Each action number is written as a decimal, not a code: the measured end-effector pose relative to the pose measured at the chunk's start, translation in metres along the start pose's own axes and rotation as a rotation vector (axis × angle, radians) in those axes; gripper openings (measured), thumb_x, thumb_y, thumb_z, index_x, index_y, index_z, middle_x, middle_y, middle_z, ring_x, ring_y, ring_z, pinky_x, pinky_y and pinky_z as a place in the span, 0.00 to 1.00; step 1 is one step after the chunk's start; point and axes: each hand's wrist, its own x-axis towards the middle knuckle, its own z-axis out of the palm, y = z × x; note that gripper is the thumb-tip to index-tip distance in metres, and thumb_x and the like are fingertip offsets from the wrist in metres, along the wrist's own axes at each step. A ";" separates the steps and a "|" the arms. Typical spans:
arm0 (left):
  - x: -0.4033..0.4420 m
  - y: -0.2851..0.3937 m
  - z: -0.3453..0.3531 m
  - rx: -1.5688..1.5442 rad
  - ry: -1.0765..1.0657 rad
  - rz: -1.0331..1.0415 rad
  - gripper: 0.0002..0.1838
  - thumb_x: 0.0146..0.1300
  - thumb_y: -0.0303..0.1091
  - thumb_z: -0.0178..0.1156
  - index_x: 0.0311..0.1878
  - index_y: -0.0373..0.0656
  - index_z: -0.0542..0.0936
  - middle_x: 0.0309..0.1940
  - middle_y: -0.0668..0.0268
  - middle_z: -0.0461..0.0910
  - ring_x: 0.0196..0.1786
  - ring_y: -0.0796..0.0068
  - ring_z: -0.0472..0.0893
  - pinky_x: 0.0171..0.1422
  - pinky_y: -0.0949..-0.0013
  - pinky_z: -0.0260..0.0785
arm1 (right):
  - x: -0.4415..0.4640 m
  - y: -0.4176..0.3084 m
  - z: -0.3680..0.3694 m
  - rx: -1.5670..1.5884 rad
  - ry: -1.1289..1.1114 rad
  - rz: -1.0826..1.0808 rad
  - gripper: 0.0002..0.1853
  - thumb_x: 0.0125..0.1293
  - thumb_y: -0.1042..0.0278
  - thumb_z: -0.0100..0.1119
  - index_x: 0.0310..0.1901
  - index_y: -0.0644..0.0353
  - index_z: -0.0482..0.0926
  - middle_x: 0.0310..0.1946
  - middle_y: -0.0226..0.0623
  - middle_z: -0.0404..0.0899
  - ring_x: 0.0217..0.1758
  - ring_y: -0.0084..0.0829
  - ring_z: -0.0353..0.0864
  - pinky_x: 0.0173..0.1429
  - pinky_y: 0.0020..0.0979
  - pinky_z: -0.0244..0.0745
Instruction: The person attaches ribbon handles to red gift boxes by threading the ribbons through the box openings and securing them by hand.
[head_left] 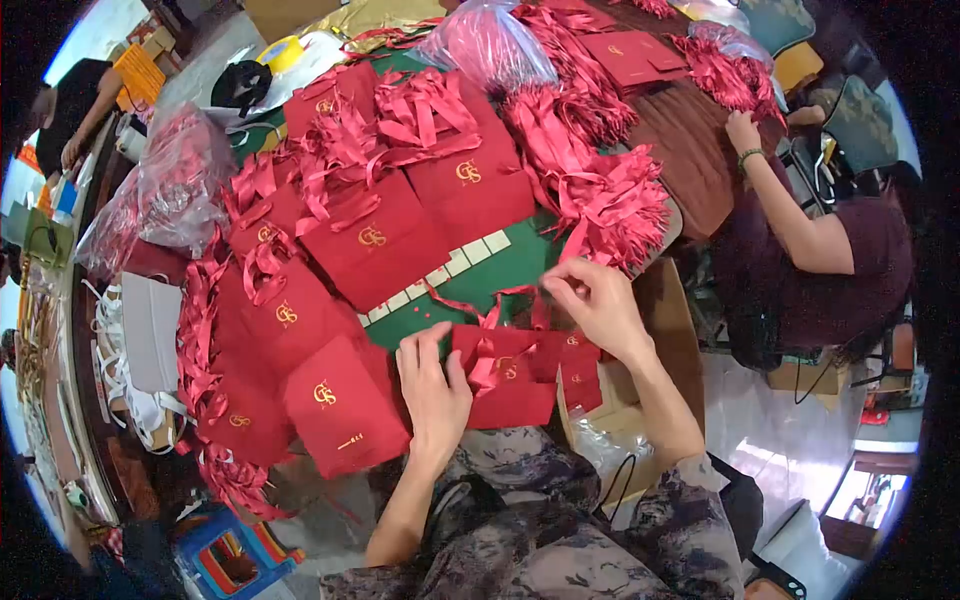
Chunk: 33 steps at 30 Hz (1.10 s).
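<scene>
A small red paper bag (530, 400) with a gold monogram lies in front of me, a red ribbon (487, 350) trailing across it. At its left edge is my left hand (434, 390), fingers stretched out and thumb near the bag. Above the bag's upper right, my right hand (600, 305) is closed in a pinch, with the ribbon's end at its fingertips; the exact grip is partly hidden. A larger red bag (345, 410) lies flat just left of my left hand. Small red bags (578, 375) show under my right wrist.
Red bags with ribbon handles (375, 235) are piled on the green table (460, 300), beside a row of pale squares (440, 275). Ribbon bundles (610, 205) lie at upper right. An open cardboard box (675, 340) stands right. A person (800, 260) handles ribbons there.
</scene>
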 end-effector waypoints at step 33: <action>0.034 0.022 0.032 -0.149 -0.022 0.015 0.05 0.54 0.29 0.73 0.34 0.42 0.86 0.32 0.62 0.76 0.39 0.63 0.77 0.44 0.63 0.71 | -0.021 0.015 0.043 0.309 -0.069 0.025 0.10 0.67 0.68 0.62 0.47 0.62 0.84 0.35 0.37 0.80 0.37 0.29 0.78 0.41 0.31 0.72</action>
